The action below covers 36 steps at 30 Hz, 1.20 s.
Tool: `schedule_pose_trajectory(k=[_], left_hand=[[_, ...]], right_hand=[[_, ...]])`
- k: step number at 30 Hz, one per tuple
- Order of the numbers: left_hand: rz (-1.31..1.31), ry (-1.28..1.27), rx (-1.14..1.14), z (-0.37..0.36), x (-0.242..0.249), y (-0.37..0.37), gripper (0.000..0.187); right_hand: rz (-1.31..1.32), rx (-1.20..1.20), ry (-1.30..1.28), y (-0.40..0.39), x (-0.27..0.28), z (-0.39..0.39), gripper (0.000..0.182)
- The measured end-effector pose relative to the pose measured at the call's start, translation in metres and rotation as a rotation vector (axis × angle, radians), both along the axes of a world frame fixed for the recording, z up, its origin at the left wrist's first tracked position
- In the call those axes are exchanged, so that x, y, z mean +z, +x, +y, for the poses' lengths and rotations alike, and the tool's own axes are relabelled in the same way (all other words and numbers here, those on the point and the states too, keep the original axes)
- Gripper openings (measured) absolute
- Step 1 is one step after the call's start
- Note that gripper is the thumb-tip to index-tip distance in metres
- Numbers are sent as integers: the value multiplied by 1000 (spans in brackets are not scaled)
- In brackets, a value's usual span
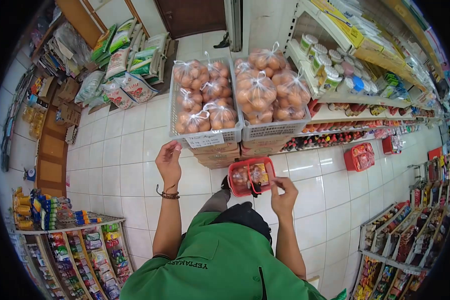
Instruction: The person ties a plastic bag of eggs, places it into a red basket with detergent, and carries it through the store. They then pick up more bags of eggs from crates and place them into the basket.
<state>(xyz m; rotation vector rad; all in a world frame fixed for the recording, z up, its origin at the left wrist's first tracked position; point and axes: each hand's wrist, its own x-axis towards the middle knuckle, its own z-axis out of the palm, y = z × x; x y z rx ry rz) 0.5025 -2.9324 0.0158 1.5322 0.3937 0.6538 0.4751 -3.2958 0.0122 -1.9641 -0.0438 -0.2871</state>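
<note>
My left hand (169, 159), with a braided bracelet on its wrist, is raised beside the front left corner of a grey plastic crate (174, 112). Its fingers are loosely bent, and nothing shows in them. My right hand (284, 196) hovers at the right side of a red shopping basket (231, 186), thumb and fingers apart and holding nothing visible. Inside the basket are a bag of eggs (240, 175) and a yellow package (258, 173). Knotted clear bags of eggs (222, 116) fill the left crate; more egg bags (256, 91) are heaped in the right crate (275, 131).
Cardboard boxes (216, 157) support the crates, and a handwritten price card (205, 140) hangs in front. Shelves of cans (330, 75) stand right. Another red basket (359, 157) is on the tiled floor. Rice sacks (147, 62) lie back left; snack racks (75, 250) stand front left.
</note>
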Motion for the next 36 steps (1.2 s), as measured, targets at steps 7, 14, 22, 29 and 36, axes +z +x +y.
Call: schedule_pose_trajectory(k=[7, 14, 22, 29, 36], left_hand=[[127, 478, 13, 72, 35, 148, 36], [286, 883, 110, 126, 14, 330, 40], [78, 556, -102, 121, 29, 348, 18], [-211, 588, -54, 131, 61, 326, 17], [-260, 426, 81, 170, 144, 279, 12]], right_hand=[[19, 120, -16, 23, 4, 48, 9], [15, 133, -21, 87, 45, 110, 11], [-61, 211, -99, 190, 94, 200, 8], [-101, 389, -406, 262, 72, 258, 18], [101, 435, -648, 290, 41, 343, 30]])
